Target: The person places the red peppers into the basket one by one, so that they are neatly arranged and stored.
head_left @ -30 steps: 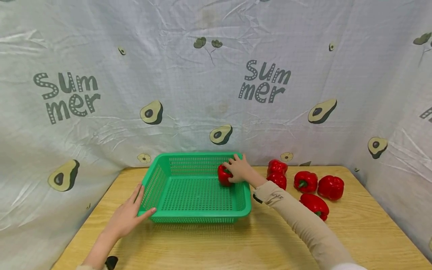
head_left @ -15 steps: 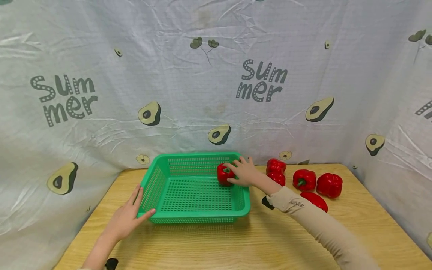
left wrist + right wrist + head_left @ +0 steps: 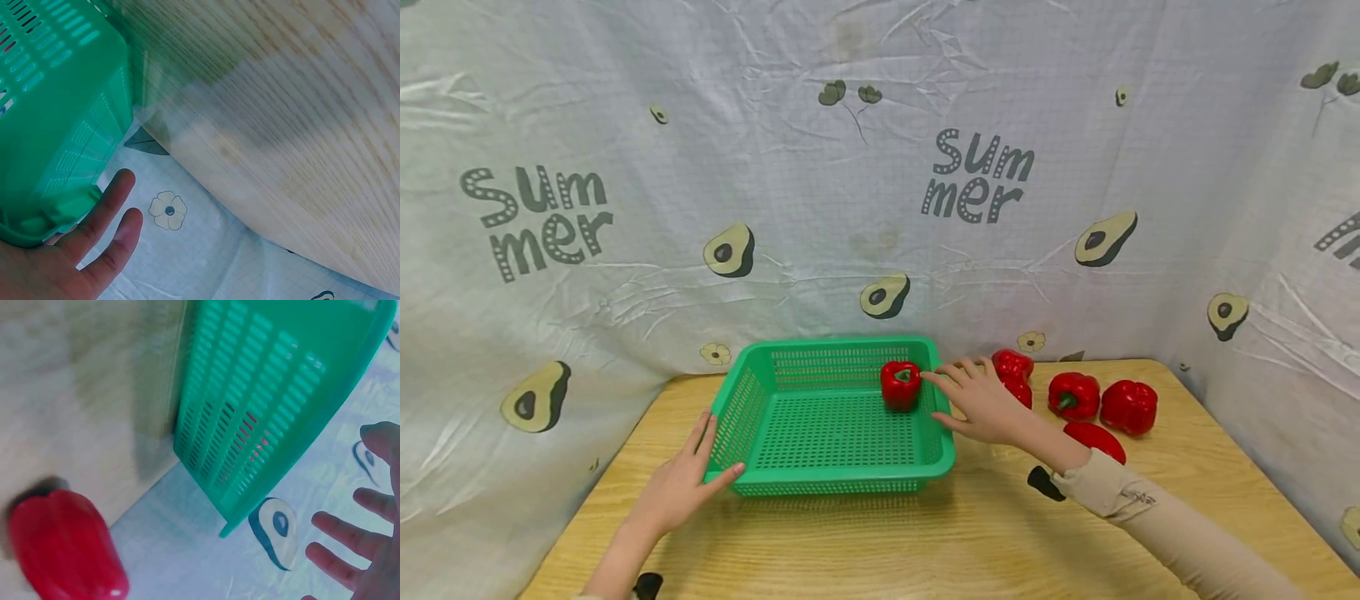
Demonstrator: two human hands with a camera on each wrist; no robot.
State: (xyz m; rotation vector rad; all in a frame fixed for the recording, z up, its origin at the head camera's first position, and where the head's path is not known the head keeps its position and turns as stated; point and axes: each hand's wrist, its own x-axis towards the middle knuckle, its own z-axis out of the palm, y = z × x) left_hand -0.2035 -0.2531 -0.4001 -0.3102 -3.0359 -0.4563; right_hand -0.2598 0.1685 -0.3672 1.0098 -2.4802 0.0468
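A green slotted basket point(image 3: 741, 408) stands on the wooden table. One red bell pepper point(image 3: 900, 384) sits inside it near the far right corner. My right hand point(image 3: 981, 402) hovers open just outside the basket's right wall, fingers spread, holding nothing. My left hand point(image 3: 685, 481) rests flat against the basket's near left corner, fingers straight. In the left wrist view the left hand point(image 3: 75, 250) touches the basket point(image 3: 56, 125). The right wrist view shows the right hand's fingers point(image 3: 340, 562) spread beside the basket point(image 3: 269, 394), with a red pepper point(image 3: 65, 544) on the table.
Several more red peppers point(image 3: 1075, 395) lie on the table right of the basket, behind my right forearm. A printed cloth backdrop point(image 3: 880, 183) closes off the back and both sides. Bare tabletop point(image 3: 865, 550) lies in front of the basket.
My right hand has let go of the pepper in the basket and drawn back right, out over the basket's wall. The left hand has stayed at the basket's corner.
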